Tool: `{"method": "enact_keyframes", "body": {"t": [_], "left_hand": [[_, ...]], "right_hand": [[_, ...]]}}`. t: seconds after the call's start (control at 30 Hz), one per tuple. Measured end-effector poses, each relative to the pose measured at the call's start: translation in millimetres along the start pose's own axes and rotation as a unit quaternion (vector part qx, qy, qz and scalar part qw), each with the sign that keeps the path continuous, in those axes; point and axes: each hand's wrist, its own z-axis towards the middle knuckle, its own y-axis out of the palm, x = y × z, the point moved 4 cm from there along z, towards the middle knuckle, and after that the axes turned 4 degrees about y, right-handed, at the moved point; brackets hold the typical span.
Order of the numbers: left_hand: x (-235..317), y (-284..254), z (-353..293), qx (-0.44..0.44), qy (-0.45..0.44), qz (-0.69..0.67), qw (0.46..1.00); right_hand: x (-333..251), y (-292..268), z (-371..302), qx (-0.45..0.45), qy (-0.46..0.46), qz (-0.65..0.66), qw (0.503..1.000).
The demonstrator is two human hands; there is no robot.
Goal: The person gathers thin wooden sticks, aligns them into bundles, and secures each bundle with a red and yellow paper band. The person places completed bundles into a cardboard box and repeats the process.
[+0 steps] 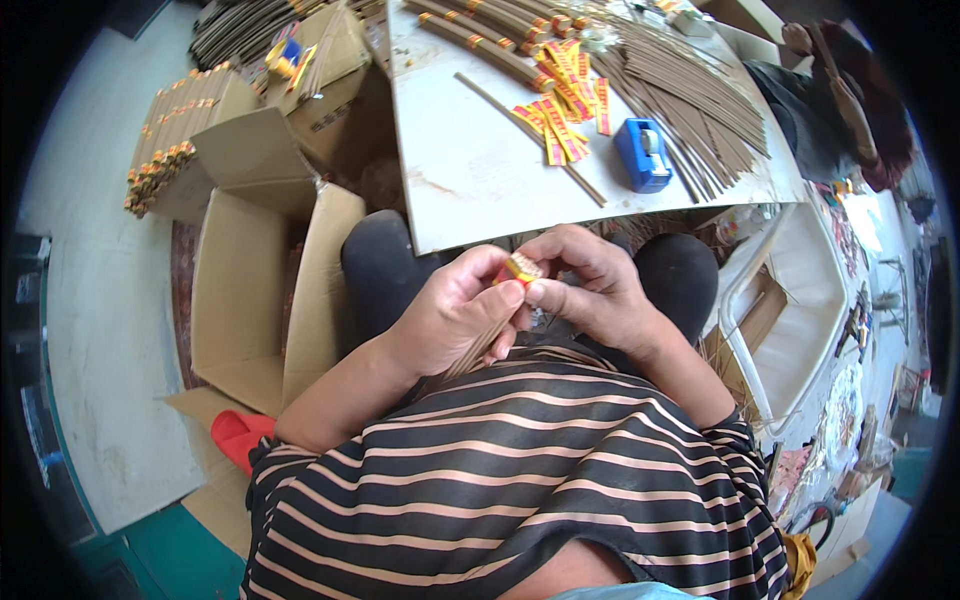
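Note:
In front of my lap I hold a bundle of thin brown incense sticks (473, 352), its end banded by a yellow and red paper label (520, 270). My left hand (445, 305) is wrapped round the sticks just below the label, its thumb on the band. From the other side, the thumb and fingers of my right hand (597, 290) pinch the labelled end. The lower part of the bundle is hidden by my left hand and forearm. On the white table (450, 190) lie loose yellow and red labels (556, 130) and a blue tape dispenser (641, 157).
Loose sticks (690, 95) fan across the table's right side, banded bundles (480, 45) behind. An open cardboard box (245, 290) stands at my left, stacked bundles (175, 130) beyond it. A white-rimmed tub (800, 300) is at my right. Another person (840, 100) sits at far right.

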Motion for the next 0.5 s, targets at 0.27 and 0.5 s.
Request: {"method": "enact_keyframes", "body": {"t": [0.27,0.5], "left_hand": [[10.7,9.1,6.7,-0.018,-0.019,0.101,0.995],[21.3,10.0,43.5,0.040,-0.025,0.161,0.986]], "right_hand": [[-5.2,-14.4,-3.2,0.002,0.057,-0.070,0.996],[28.2,-118.8,9.4,0.276,0.094,-0.104,0.951]]}}
